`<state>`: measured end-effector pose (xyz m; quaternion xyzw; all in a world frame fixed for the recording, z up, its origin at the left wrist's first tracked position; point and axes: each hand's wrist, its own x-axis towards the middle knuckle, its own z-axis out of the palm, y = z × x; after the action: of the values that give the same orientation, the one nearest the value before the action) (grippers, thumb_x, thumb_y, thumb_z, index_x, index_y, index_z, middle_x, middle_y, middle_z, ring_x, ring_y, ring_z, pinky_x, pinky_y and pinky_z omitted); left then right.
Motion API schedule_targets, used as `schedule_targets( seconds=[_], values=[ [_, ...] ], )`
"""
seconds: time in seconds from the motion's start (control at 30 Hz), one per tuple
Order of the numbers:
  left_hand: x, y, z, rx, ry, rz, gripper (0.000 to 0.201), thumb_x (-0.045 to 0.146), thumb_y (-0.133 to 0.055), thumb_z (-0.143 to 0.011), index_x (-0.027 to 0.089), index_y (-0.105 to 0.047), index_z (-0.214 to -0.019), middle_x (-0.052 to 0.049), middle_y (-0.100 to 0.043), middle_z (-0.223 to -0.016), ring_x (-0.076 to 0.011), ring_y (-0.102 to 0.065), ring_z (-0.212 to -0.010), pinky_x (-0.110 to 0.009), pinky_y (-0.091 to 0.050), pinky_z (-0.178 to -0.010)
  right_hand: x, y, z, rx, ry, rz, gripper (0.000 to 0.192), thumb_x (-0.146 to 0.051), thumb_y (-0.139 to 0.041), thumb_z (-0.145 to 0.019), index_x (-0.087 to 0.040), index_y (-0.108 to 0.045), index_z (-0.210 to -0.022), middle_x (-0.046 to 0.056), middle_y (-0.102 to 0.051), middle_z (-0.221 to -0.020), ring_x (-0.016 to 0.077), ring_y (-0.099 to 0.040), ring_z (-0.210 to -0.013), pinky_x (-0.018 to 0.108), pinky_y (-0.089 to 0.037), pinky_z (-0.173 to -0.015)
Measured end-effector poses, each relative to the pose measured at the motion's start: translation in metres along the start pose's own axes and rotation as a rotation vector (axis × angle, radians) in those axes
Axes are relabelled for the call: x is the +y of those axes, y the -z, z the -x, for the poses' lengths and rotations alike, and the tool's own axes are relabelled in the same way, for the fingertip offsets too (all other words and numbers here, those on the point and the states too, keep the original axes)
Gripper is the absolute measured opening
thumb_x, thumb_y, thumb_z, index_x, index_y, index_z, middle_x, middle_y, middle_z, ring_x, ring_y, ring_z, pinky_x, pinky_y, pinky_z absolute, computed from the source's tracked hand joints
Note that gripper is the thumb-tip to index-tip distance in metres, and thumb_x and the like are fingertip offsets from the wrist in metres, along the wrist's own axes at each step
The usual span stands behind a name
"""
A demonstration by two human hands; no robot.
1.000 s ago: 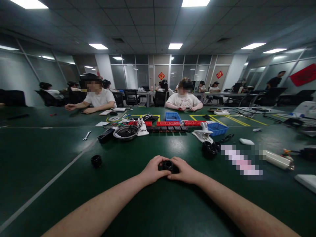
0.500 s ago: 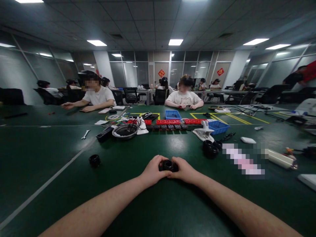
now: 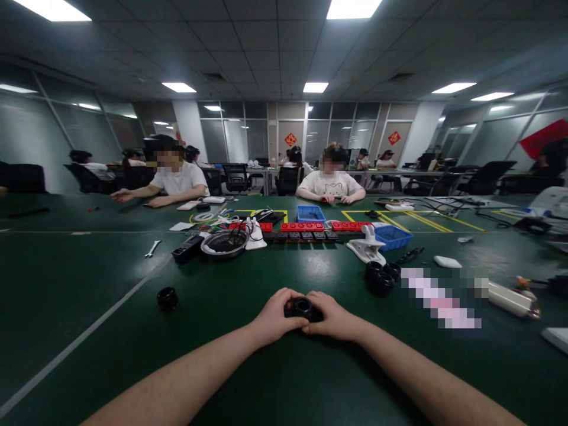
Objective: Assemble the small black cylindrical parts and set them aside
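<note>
Gripping a small black part (image 3: 303,308) from both sides, low over the green desk (image 3: 284,367) just ahead. Black, roundish, with a ring-shaped opening on top; mostly hidden by fingers. Left hand (image 3: 275,316) curled shut around its left side, thumb across the front. Right hand (image 3: 333,316) closed on its right side, fingertips nearly meeting the left's. Both forearms stretched forward, converging at the part. Lying alone well to the left, a similar black ring (image 3: 167,297).
</note>
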<state>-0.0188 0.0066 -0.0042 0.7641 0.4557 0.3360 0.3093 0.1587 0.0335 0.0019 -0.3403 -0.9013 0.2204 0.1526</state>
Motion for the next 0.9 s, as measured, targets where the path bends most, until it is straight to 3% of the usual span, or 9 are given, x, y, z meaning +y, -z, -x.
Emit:
schedule_targets(
  seconds=[0.1, 0.2, 0.37, 0.53, 0.73, 0.9],
  values=[
    [0.001, 0.002, 0.001, -0.033, -0.012, 0.021, 0.038, 0.031, -0.066, -0.06, 0.018, -0.052, -0.094, -0.002, -0.048, -0.086, -0.0149, -0.046, -0.074, -0.024, -0.038, -0.064, 0.008, 0.007, -0.002, -0.095, 0.08, -0.097, 0.032, -0.035, -0.059, -0.067, -0.018, -0.055, -0.094, 0.003, -0.051, -0.089, 0.0183, -0.046, -0.085, 0.029, -0.035, -0.074],
    [0.003, 0.003, 0.001, -0.036, -0.003, 0.047, 0.039, 0.031, -0.066, -0.06, 0.018, -0.052, -0.094, -0.002, -0.048, -0.088, -0.0151, -0.046, -0.075, -0.025, -0.038, -0.064, 0.011, 0.009, -0.004, -0.098, 0.094, -0.156, 0.026, -0.031, -0.06, -0.068, -0.016, -0.055, -0.089, 0.002, -0.051, -0.086, 0.0173, -0.046, -0.083, 0.028, -0.035, -0.074],
    [0.004, 0.001, 0.002, -0.029, 0.015, 0.05, 0.042, 0.035, -0.068, -0.057, 0.017, -0.052, -0.092, -0.002, -0.048, -0.087, -0.0153, -0.046, -0.076, -0.025, -0.038, -0.064, 0.012, 0.002, -0.006, -0.059, -0.011, -0.142, 0.026, -0.032, -0.066, -0.06, -0.015, -0.053, -0.075, -0.002, -0.048, -0.072, 0.0136, -0.045, -0.068, 0.022, -0.034, -0.058],
    [0.005, -0.002, 0.003, 0.048, 0.065, 0.004, 0.039, 0.027, -0.07, -0.055, 0.017, -0.053, -0.089, -0.001, -0.048, -0.084, -0.0145, -0.045, -0.073, -0.024, -0.037, -0.062, 0.008, -0.012, -0.007, 0.083, -0.145, 0.052, 0.039, -0.045, -0.067, -0.052, -0.016, -0.046, -0.068, -0.001, -0.047, -0.067, 0.013, -0.043, -0.062, 0.021, -0.029, -0.052],
    [0.008, -0.001, 0.002, 0.08, 0.09, 0.0, 0.037, 0.023, -0.069, -0.056, 0.018, -0.053, -0.088, -0.001, -0.048, -0.086, -0.0149, -0.045, -0.075, -0.024, -0.037, -0.065, -0.006, -0.017, -0.004, 0.166, -0.175, 0.207, 0.045, -0.056, -0.059, -0.057, -0.016, -0.05, -0.075, 0.004, -0.052, -0.074, 0.0172, -0.046, -0.068, 0.025, -0.031, -0.057],
    [0.005, -0.001, 0.0, 0.034, 0.055, 0.021, 0.036, 0.025, -0.068, -0.058, 0.018, -0.053, -0.09, -0.001, -0.048, -0.086, -0.015, -0.045, -0.075, -0.024, -0.037, -0.064, 0.0, -0.001, -0.001, 0.032, -0.012, 0.048, 0.053, -0.047, -0.063, -0.058, -0.021, -0.049, -0.102, 0.004, -0.052, -0.09, 0.0199, -0.047, -0.082, 0.029, -0.034, -0.069]
  ],
)
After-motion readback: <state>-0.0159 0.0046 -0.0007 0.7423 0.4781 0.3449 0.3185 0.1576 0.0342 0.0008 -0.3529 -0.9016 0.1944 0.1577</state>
